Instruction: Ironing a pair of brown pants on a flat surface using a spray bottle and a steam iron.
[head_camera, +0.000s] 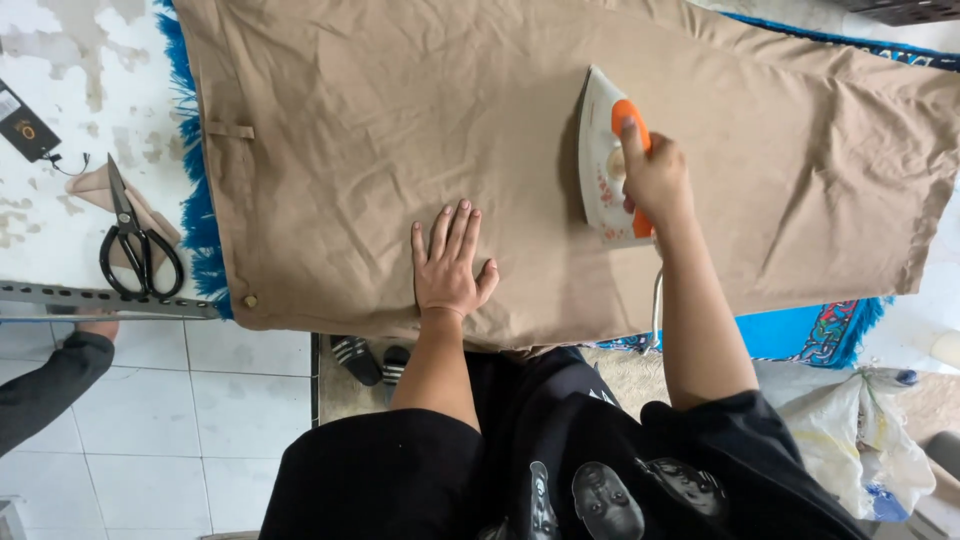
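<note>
The right hand (655, 180) grips the white, orange-handled iron (603, 160) at two o'clock on the tan cotton trousers (400, 120); the left hand (448, 265) lies flat, fingers spread, at centre. Lingering could scorch the fabric; drifting leftward risks burning those fingers.

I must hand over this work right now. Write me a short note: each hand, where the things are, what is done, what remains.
Left hand: flat and open on the tan trousers, pressing the cloth down near the table's front edge.
Right hand: closed on the orange handle of the white iron, which rests sole down on the cloth.
The trousers lie spread over a blue fringed mat.
Black scissors lie on the white table at the left; another person's hand is at that edge.
Done: cloth spread out.
Left: creases show on both sides of the iron.
</note>
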